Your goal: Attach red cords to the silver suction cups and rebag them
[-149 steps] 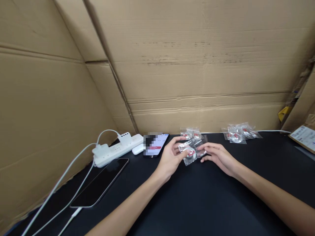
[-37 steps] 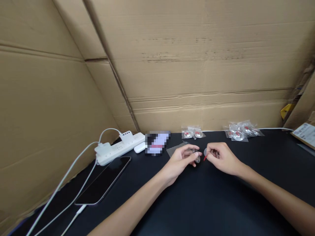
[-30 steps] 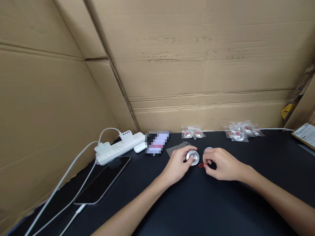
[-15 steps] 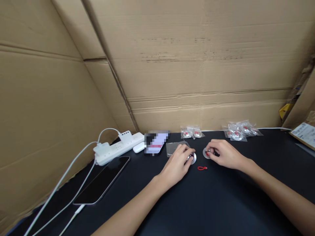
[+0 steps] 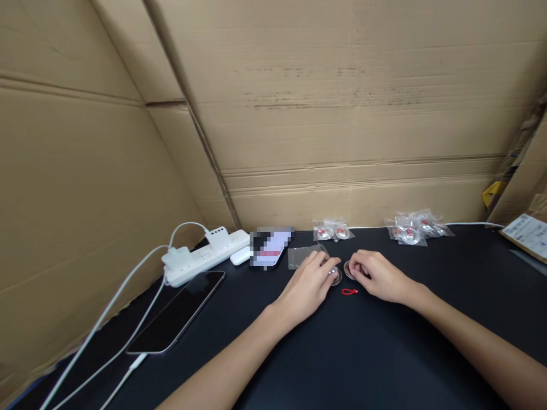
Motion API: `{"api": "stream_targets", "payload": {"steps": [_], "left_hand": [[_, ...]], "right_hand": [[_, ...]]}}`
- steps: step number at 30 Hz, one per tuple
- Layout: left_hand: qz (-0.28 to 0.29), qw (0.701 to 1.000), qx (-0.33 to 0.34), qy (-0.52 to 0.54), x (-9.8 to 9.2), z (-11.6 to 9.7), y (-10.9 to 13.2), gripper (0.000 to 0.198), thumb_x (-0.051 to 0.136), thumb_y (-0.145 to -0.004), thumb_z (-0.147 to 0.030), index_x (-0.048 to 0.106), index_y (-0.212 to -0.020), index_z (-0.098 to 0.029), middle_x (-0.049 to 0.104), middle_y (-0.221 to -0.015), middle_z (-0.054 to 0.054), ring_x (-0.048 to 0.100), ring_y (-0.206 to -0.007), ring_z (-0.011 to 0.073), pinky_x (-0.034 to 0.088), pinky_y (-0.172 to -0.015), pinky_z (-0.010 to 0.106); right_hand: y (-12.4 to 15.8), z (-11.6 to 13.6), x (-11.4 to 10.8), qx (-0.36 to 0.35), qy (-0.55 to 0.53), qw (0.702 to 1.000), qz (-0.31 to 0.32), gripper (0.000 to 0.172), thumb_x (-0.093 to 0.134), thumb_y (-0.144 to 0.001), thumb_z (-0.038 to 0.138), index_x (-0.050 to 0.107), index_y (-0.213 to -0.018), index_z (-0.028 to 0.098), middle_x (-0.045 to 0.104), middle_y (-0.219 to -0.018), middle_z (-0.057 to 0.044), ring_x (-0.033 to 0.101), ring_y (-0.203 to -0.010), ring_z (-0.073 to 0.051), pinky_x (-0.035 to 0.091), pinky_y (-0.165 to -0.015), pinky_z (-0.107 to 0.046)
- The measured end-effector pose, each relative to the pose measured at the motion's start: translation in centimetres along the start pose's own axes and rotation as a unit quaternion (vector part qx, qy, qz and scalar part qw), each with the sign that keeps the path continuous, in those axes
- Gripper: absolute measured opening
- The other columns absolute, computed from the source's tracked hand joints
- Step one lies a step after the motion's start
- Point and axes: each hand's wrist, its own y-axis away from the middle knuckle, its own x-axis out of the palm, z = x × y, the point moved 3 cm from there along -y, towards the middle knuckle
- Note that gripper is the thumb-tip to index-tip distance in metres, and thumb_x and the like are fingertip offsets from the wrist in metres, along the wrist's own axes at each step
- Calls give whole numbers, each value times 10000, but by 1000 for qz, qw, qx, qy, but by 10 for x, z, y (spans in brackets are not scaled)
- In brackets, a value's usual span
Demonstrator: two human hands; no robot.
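Lower centre of frame: left hand (image 5: 310, 282) curls, fingers pinching left disc (image 5: 338, 277); right hand (image 5: 376, 276) pinches right disc (image 5: 347, 270), just beside it. Red loop (image 5: 348, 292) lies below on worktop (image 5: 342, 353). Looks like disc-positioning step; next move seemingly calls for steady grip.

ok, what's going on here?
Someone is working bare-handed at a black table. The left hand has its fingers over one metal disc; the right hand pinches a second disc, close beside it. A red cord loop lies loose in front of them. A clear bag lies just beyond the left hand, and bagged discs sit in two groups by the cardboard wall.
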Motion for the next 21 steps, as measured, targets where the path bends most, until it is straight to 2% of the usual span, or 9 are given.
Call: {"api": "stream_targets", "payload": {"steps": [5, 10, 17, 21], "left_hand": [[-6, 1000, 23, 7, -8, -10, 0, 321, 384, -982, -135, 559, -1245, -194, 597, -1157, 90, 516, -1080, 247, 475, -948, 429], [29, 996, 76, 35, -8, -23, 1, 365, 411, -967, -127, 544, -1297, -208, 580, -1321, 60, 448, -1225, 252, 435, -1038, 438], [32, 995, 63, 68, -11, -23, 0, 360, 448, -958, -158, 564, -1290, -239, 649, -1235, 60, 497, -1190, 247, 469, -987, 434], [35, 996, 49, 62, -13, -23, -1, 318, 467, -959, -178, 588, -1247, -236, 669, -1169, 59, 512, -1145, 246, 476, -954, 410]], "right_hand": [[0, 0, 3, 14, -9, 1000, -20, 74, 585, -876, 123, 619, -836, 175, 591, -772, -12, 540, -667, -124, 424, -629, -239], [-1, -6, 4, 25, -14, 1000, -6, 118, 556, -884, 96, 628, -825, 169, 582, -760, -11, 541, -641, -120, 434, -629, -243], [1, 0, 7, 2, 39, 999, -17, 138, 442, -921, 87, 496, -835, 179, 569, -824, -47, 559, -740, -163, 443, -685, -285], [1, -1, 7, 9, 15, 1000, -15, 115, 401, -950, 116, 449, -879, 193, 587, -815, -42, 576, -717, -161, 442, -662, -280]]}}
